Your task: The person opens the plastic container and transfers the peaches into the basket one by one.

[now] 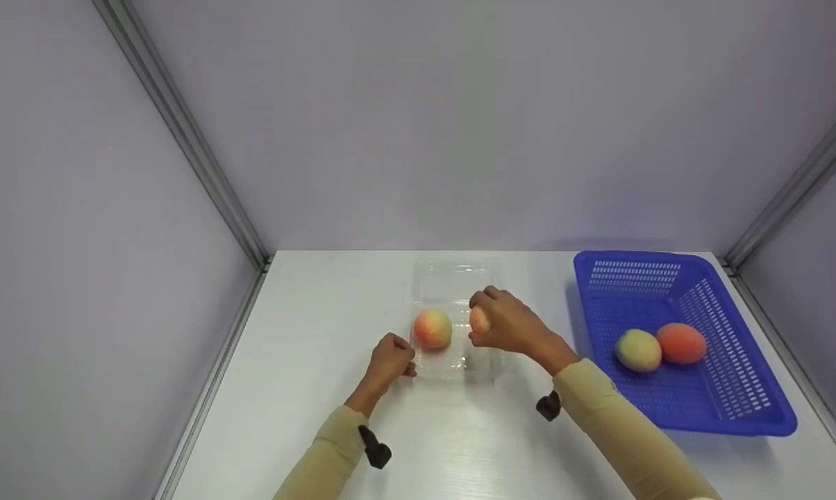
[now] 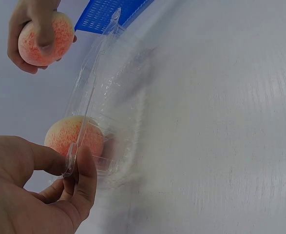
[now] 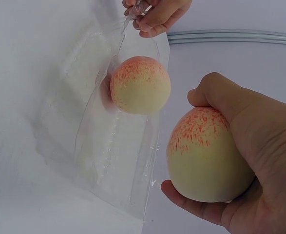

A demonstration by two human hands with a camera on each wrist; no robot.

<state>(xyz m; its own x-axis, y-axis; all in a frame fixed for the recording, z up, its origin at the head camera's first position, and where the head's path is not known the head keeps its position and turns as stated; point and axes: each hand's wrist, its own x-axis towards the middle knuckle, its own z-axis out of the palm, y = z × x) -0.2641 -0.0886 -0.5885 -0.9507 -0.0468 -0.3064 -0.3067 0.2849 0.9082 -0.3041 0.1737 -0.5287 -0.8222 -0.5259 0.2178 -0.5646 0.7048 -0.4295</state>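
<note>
A clear plastic clamshell box (image 1: 446,362) lies with its lid folded back on the white table. One red-and-yellow peach (image 1: 432,328) sits in the left part of its base. My left hand (image 1: 391,358) pinches the box's left rim between thumb and fingers, as the left wrist view shows closely (image 2: 60,190). Above the right part of the base, my right hand (image 1: 507,321) grips a second peach (image 3: 206,156), its fingers and thumb curled round the fruit. In the right wrist view this peach is pale yellow-green with red speckles on top, and it hangs apart from the box.
A blue perforated plastic basket (image 1: 591,298) stands at the right of the table. Inside it lie a yellow-green fruit (image 1: 638,351) and an orange-red fruit (image 1: 682,343), side by side. Pale walls with metal frame strips enclose the table's back and sides.
</note>
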